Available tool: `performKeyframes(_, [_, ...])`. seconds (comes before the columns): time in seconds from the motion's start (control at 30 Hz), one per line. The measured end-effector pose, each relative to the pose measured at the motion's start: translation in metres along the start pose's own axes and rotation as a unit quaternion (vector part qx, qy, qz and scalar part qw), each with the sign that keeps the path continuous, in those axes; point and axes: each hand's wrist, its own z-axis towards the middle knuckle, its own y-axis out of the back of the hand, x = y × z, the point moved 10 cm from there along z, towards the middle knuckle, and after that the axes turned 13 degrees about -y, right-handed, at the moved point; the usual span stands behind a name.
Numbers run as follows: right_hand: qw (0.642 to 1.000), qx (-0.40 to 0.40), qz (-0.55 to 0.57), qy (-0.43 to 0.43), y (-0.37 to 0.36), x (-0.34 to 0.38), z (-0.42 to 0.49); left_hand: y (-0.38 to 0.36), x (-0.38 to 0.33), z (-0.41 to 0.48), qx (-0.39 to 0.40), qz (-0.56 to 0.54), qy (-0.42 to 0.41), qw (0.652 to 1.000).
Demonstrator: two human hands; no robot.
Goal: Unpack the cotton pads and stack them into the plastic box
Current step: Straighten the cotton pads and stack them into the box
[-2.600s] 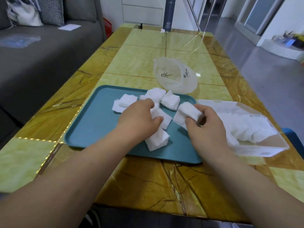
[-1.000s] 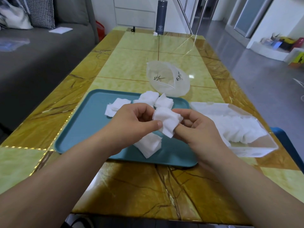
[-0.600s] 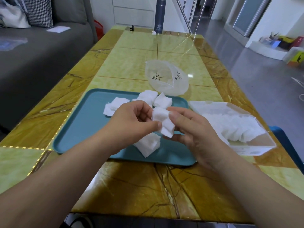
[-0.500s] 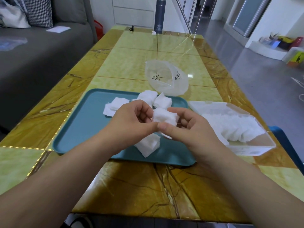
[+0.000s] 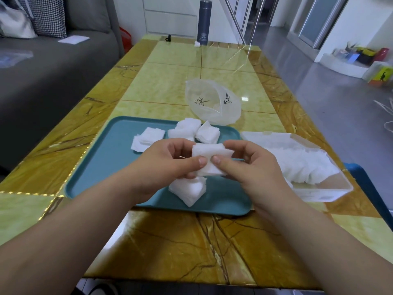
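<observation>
**Q:** what are the hands doing on your feed?

**A:** I see both up over the tray. The left hand and right hand pinch one wad of pads between them, thumbs on the near face and fingers curled behind.

**Q:** and the other pads?

**A:** One near pile sits by the tray's near edge, right under the hands. The far piles bunch along its far edge. The box sits just beside the tray's right edge, at the right side of the surface, with a row of pads leaning inside. The bag lies just past the tray's far edge.
</observation>
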Motion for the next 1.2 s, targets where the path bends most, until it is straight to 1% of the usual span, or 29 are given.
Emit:
performKeyframes(0.07, [1.0, -0.029, 0.008, 0.003, 0.009, 0.002, 0.001, 0.002, 0.001, 0.0, -0.015, -0.002, -0.001, 1.0])
performKeyframes(0.27, [0.999, -0.037, 0.027, 0.016, 0.013, 0.007, -0.002, 0.003, 0.007, 0.003, -0.024, -0.034, 0.003, 0.999])
performKeyframes(0.43, [0.999, -0.039, 0.011, 0.014, 0.014, 0.01, -0.003, 0.008, 0.014, 0.004, -0.05, -0.057, 0.021, 0.997])
performKeyframes(0.57, [0.998, -0.043, 0.001, 0.046, 0.018, 0.019, -0.004, 0.014, 0.018, 0.005, -0.068, -0.057, 0.031, 0.996])
performKeyframes(0.6, [0.997, -0.037, -0.005, 0.062, 0.019, 0.025, -0.005, 0.016, 0.019, 0.005, -0.074, -0.051, 0.033, 0.995])
performKeyframes(0.67, [0.997, 0.003, -0.012, 0.082, 0.016, 0.035, -0.008, 0.018, 0.02, 0.005, -0.079, -0.046, 0.035, 0.995])
performKeyframes(0.73, [0.995, 0.051, -0.027, 0.082, 0.008, 0.038, -0.013, 0.016, 0.018, 0.004, -0.072, -0.048, 0.034, 0.996])
performKeyframes(0.8, [0.993, 0.069, -0.054, 0.074, 0.001, 0.036, -0.015, 0.01, 0.014, 0.004, -0.055, -0.047, 0.03, 0.997])
performKeyframes(0.9, [0.994, 0.054, -0.072, 0.064, -0.001, 0.03, -0.014, 0.001, 0.009, 0.003, -0.029, -0.041, 0.023, 0.998])
performKeyframes(0.97, [0.995, 0.033, -0.073, 0.058, 0.003, 0.027, -0.01, -0.001, 0.007, 0.002, -0.022, -0.04, 0.021, 0.999])
performKeyframes(1.2, [0.994, -0.002, -0.093, 0.057, 0.007, 0.026, -0.008, -0.004, 0.003, 0.001, -0.001, -0.024, 0.002, 1.0])
